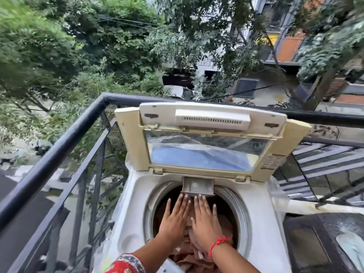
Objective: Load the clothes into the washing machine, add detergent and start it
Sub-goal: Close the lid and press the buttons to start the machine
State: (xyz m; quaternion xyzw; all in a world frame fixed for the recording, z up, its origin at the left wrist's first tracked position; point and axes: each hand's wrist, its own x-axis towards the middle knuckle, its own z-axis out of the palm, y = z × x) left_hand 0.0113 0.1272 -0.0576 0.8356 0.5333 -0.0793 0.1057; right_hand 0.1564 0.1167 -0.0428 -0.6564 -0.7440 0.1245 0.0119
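Top-loading washing machine (262, 229) was seen on a balcony, lid (208, 138) folded up at 12 o'clock. Clothes (189, 259), brownish, were packed in the drum (231, 200). Both hands were held flat, fingers extended, side by side over the drum opening: left hand (173, 217) and right hand (204, 219), nothing gripped. Fingertips were placed against the front edge of the pulled-out detergent drawer (198, 187) at 12 o'clock of the drum. Red thread (218, 243) was seen on the right wrist. Black railing (59, 152) ran from 9 to 12 o'clock.
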